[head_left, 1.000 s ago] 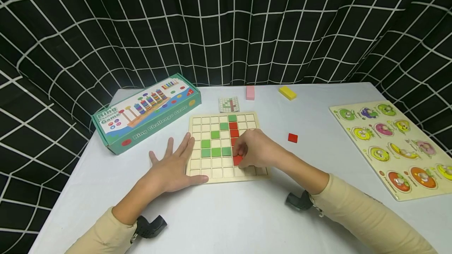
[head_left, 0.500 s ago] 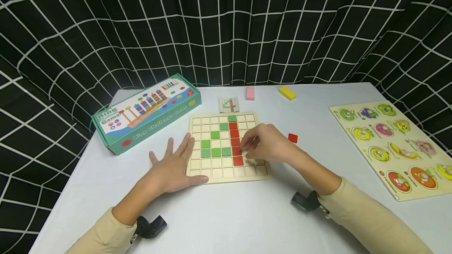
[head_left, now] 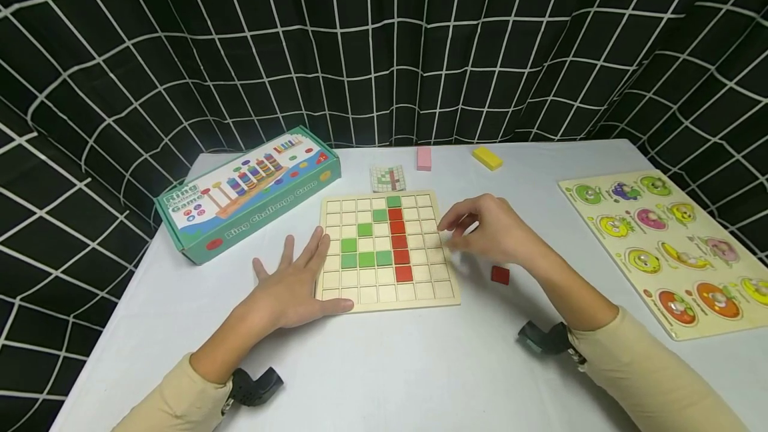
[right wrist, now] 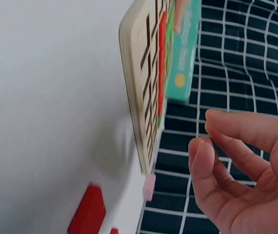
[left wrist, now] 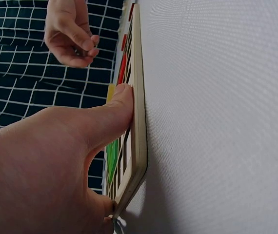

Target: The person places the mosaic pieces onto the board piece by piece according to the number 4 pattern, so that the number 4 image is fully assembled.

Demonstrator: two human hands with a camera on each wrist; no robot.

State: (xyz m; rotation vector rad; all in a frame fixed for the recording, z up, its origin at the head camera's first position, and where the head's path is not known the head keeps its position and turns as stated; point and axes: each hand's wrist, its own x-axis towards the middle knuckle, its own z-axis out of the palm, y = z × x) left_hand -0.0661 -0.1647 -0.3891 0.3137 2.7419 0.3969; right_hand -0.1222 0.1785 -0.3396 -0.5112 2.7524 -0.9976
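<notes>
My left hand (head_left: 291,292) lies with fingers spread at the left edge of a wooden grid board (head_left: 420,291); its thumb rests on the front rim, also visible in the left wrist view. Several green tiles (head_left: 367,259) and a column of several red tiles (head_left: 399,242) sit in the board's squares. Off the board's right side hovers my right hand (head_left: 495,229), fingers loosely bent. In the right wrist view a gap separates its thumb from its fingertips, with nothing between. Beneath it on the table lies a loose red tile (head_left: 501,275); a second red piece (right wrist: 114,231) barely shows.
Behind the board lies a small pattern card (head_left: 387,179), near a pink block (head_left: 424,159) and a yellow block (head_left: 487,158). A green Ring Challenge Game box (head_left: 258,212) stands at left. A fruit peg puzzle (head_left: 666,245) lies at right.
My right hand has lifted off the red column and moved right, past the board's edge. A loose red tile has come into view below it, while another is now covered. The left hand stays still.
</notes>
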